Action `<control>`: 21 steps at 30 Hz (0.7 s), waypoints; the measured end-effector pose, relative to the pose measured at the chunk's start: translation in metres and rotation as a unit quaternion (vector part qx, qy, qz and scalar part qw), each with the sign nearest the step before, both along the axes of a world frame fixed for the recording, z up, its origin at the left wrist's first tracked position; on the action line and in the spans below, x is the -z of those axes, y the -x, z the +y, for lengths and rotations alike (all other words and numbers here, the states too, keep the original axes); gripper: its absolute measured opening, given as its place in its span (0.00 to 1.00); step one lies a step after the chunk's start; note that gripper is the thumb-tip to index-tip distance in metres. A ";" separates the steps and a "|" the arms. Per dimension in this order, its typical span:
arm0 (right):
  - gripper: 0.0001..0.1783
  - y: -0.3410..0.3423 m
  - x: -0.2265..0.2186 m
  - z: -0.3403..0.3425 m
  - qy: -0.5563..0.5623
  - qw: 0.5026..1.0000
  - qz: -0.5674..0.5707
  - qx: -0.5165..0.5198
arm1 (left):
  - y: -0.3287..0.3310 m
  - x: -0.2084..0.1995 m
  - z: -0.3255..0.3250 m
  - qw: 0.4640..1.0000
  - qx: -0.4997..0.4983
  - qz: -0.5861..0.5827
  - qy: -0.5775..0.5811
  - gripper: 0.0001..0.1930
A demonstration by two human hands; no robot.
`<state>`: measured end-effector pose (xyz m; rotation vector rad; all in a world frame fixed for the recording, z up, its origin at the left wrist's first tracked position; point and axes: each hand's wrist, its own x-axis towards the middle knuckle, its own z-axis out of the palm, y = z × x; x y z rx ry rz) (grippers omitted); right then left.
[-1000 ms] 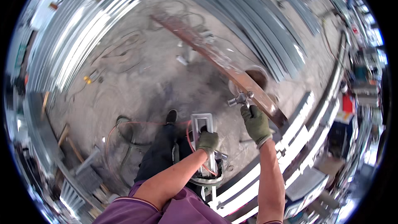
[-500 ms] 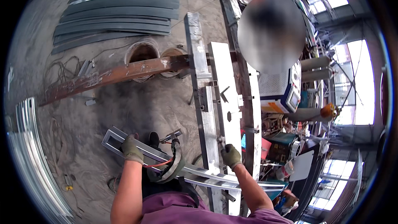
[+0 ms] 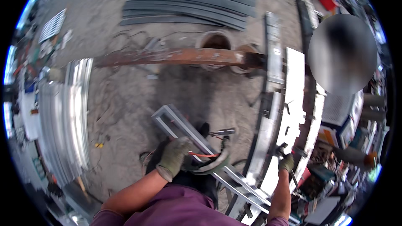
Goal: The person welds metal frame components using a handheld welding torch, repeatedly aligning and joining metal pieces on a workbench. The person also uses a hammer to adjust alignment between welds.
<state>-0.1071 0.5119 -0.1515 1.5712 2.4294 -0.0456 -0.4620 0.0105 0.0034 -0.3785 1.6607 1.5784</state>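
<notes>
My left hand point(image 3: 175, 157), in a green work glove, lies at the near side of a long silver metal frame point(image 3: 190, 127); its fingers are blurred. Beside it, in front of my body, is a curved dark-green piece point(image 3: 215, 165) with a pale rim, its kind unclear. An orange cord point(image 3: 203, 155) runs from near my left glove to it. Just beyond sits a small metal tool point(image 3: 223, 133). My gloved right hand point(image 3: 287, 163) is closed at a small dark tool point(image 3: 281, 148), over the white beam at the right. Motion blur hides the tool's kind.
A rusty beam point(image 3: 167, 56) crosses ahead, with two buckets point(image 3: 215, 39) by it. Grey metal strips point(image 3: 188, 2) lie beyond; shiny profiles point(image 3: 63, 125) are stacked left. Long rails point(image 3: 274, 50) run along the right, where another person point(image 3: 343, 54) is blurred out.
The view has turned, so the scene sits further right. My left hand has moved from the frame's far end back toward my body. My right hand stays over the white beam.
</notes>
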 end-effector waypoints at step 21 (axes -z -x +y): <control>0.15 0.233 -0.028 -0.226 0.552 0.798 0.116 0.210 | 0.001 -0.005 -0.067 0.990 0.117 -0.037 -0.065 0.21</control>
